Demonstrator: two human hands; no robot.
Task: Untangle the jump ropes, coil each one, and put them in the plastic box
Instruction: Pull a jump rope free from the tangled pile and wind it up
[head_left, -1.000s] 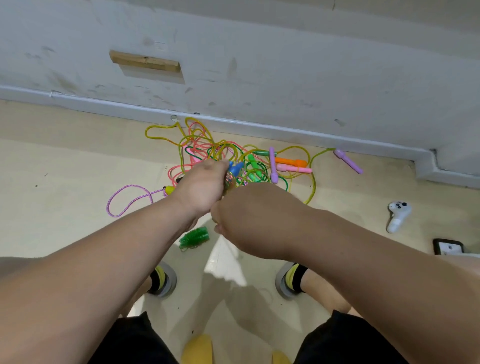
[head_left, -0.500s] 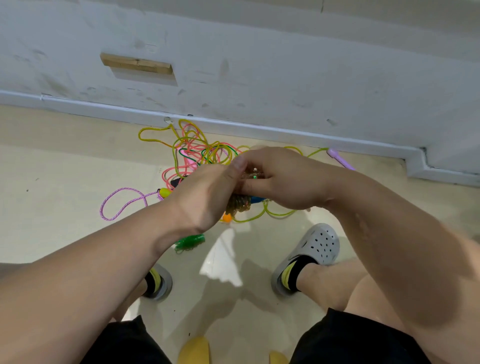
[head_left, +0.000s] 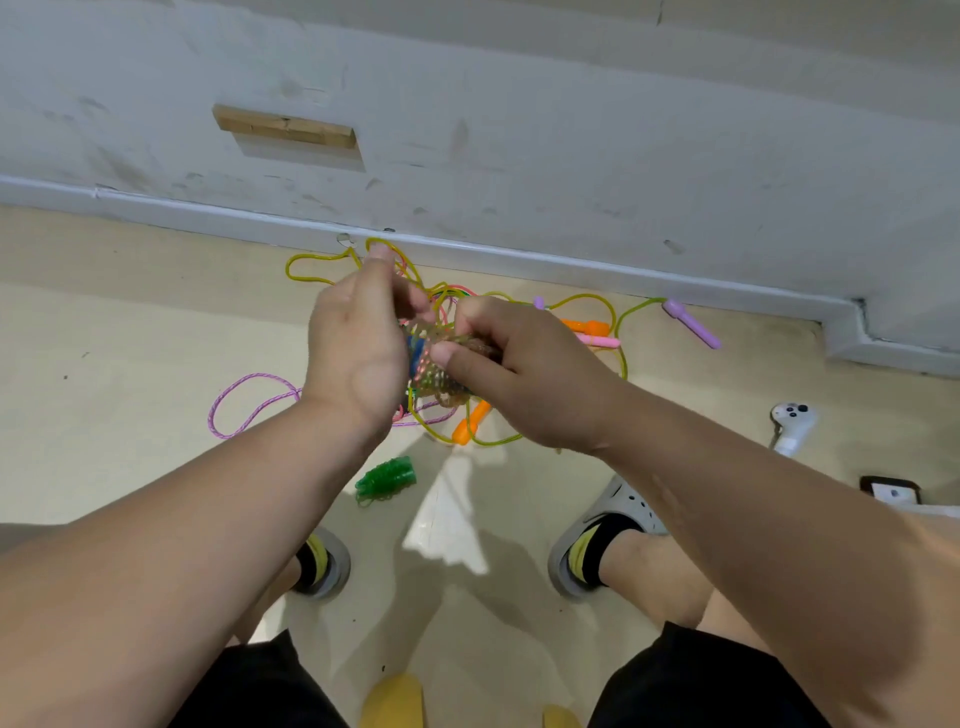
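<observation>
Head view: the left hand (head_left: 358, 353) and right hand (head_left: 524, 374), fingers curled, pinch a half-wound rope bundle (head_left: 440, 383) above the floor. A green coil (head_left: 387, 475) looks finished. The tangle (head_left: 587, 327) by the wall waits unsorted, and no box shows.

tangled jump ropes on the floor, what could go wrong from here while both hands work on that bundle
1. The left hand and right hand pinch a glittery half-coiled rope bundle that yellow-green cord loops seem to run through; pulling could tighten knots.
2. The orange plastic handle just below it may snag other strands.
3. The green coiled rope lies by the feet and could get stepped on.
</observation>
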